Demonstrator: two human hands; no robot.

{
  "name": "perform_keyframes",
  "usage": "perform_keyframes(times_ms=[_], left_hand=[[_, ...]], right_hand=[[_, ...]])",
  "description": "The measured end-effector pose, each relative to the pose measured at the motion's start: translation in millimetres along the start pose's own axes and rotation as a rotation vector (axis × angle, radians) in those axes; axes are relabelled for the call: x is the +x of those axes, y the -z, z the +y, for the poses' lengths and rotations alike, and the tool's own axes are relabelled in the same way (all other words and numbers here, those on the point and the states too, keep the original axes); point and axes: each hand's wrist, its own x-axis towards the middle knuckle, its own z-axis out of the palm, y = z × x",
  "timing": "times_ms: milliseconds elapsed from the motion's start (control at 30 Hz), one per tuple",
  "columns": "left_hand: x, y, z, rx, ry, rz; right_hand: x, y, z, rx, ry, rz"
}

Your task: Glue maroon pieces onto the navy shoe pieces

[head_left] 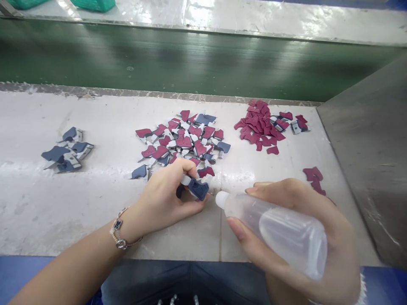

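My left hand is closed on a small navy blue and white plastic piece, its dark recessed face turned up. Another dark bit shows beneath it, partly hidden by my fingers. In my right hand lies a translucent squeeze bottle, tilted with its white cap toward the piece. A thin tip seems to reach from the cap to the edge of the piece; whether it touches, I cannot tell. Just beyond my left hand spreads a pile of blue and white pieces, many topped with maroon inserts.
Several blue and white pieces lie at the left. Flat maroon inserts are heaped at the back right, with a few more maroon inserts nearer. A green belt runs behind the worktop; a metal panel bounds the right.
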Motion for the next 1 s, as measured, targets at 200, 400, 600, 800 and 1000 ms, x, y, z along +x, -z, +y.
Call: perform_keyframes(times_ms=[200,400,600,800,1000], left_hand=[[0,-1.2,-2,-0.004,0.034,-0.009],[0,-0.3,0,-0.004,0.02,-0.046],[1,0.6,1,-0.03,0.028,-0.049],[0,0.3,1,-0.038,0.008,-0.009],[2,3.0,-1,-0.13,0.054,-0.011]], right_hand=[[0,1,1,-0.005,0.083,-0.055],[3,1,0,0.035,0.004,0.03],[1,-1,2,0.076,0.019,0.03],[0,2,3,0.061,-0.004,0.017],[1,20,15,0.12,-0.041,0.13]])
